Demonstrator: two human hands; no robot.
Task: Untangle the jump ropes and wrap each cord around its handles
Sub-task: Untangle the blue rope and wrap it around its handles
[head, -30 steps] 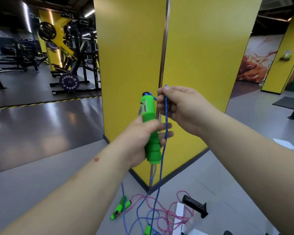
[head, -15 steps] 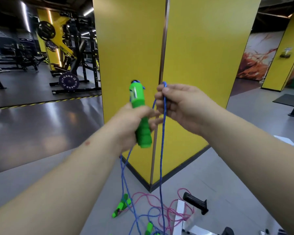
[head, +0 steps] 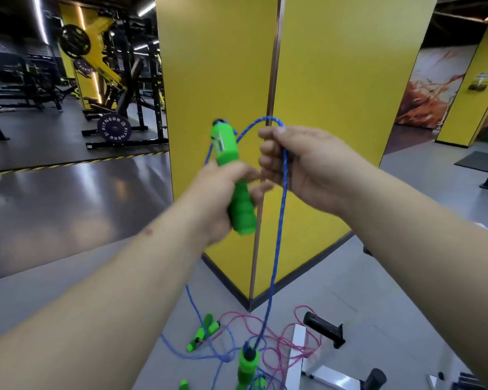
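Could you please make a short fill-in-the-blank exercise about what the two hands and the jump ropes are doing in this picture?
1. The left hand grips a handle whose colour is ____.
2. The right hand pinches the ____ cord, which arcs over to the top of the held handle.
3. On the floor, a ____ cord lies tangled with the blue one.
4. Behind both hands stands a ____ pillar.

Missing words: green; blue; pink; yellow
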